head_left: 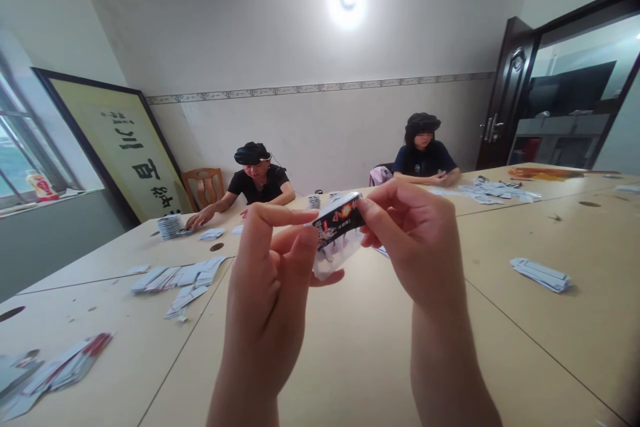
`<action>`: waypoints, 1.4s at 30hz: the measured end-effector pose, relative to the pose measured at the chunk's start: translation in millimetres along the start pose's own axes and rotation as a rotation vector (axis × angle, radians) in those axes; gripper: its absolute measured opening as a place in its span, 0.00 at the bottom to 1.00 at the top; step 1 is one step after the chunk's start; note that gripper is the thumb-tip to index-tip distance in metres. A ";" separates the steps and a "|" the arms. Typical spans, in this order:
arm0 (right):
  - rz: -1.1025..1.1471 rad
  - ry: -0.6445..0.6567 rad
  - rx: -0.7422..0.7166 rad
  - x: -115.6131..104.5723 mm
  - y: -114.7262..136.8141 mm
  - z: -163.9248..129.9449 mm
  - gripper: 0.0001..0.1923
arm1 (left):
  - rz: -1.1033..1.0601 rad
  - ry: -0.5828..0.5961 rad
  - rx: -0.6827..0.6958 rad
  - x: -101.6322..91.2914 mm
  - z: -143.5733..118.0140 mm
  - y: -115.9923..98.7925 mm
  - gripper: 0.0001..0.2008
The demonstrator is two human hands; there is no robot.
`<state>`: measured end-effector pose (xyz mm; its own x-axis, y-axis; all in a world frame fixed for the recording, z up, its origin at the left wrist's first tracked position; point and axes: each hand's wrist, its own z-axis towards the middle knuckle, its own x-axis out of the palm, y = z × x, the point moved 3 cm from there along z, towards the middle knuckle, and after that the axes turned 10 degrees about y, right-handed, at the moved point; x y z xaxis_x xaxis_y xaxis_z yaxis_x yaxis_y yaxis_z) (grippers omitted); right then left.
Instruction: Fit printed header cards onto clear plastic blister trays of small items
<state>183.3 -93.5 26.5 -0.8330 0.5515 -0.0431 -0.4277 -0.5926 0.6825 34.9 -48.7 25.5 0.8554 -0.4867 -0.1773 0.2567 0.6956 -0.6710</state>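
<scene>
Left hand [273, 267] and right hand [417, 233] pinch the raised, black-topped packet [340, 221] mid-view by its nine and three o'clock ends, presumably keeping it taut. Beyond it, bundled white strips [540, 274] lie at three o'clock; a co-worker [260, 181] sits at ten.

On the far left, a framed panel [113, 153] bears large dark brush characters turned sideways, among them 川 [125, 139] and 百 [151, 169]; its smaller script is illegible. Near, in the middle, the clear packet [334, 257] has a black label [337, 221] whose red and white print is too small to read surely.
</scene>
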 end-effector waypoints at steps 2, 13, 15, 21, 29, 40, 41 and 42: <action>0.002 0.002 0.004 0.2 -1.2 0.3 0.08 | -0.015 -0.008 -0.011 0.5 0.2 -0.8 0.08; -0.073 0.034 0.013 0.4 -7.7 3.9 0.10 | -0.148 -0.033 -0.145 -1.6 8.8 8.1 0.12; -0.101 0.037 0.016 0.7 -7.5 4.3 0.11 | -0.162 -0.010 -0.159 -2.7 10.7 10.8 0.12; -0.177 0.010 0.015 1.0 -7.1 4.6 0.12 | -0.176 0.011 -0.172 -5.1 13.7 14.9 0.12; -0.056 0.159 0.092 -3.7 -11.5 6.4 0.11 | -0.188 0.041 -0.200 -10.2 15.9 13.8 0.14; -0.063 0.412 0.198 -29.7 -30.4 14.2 0.18 | -0.285 0.272 -0.239 -4.3 24.9 39.0 0.18; -0.078 0.403 0.200 -29.9 -31.5 14.4 0.19 | -0.280 0.279 -0.243 -3.0 25.2 40.6 0.19; -0.090 0.392 0.204 -29.6 -32.5 14.6 0.20 | -0.279 0.282 -0.250 -2.0 25.4 42.0 0.19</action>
<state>227.0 -82.0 16.3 -0.8823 0.3087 -0.3553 -0.4596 -0.4024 0.7917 55.4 -5.1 16.0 0.6046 -0.7857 -0.1311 0.3132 0.3859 -0.8677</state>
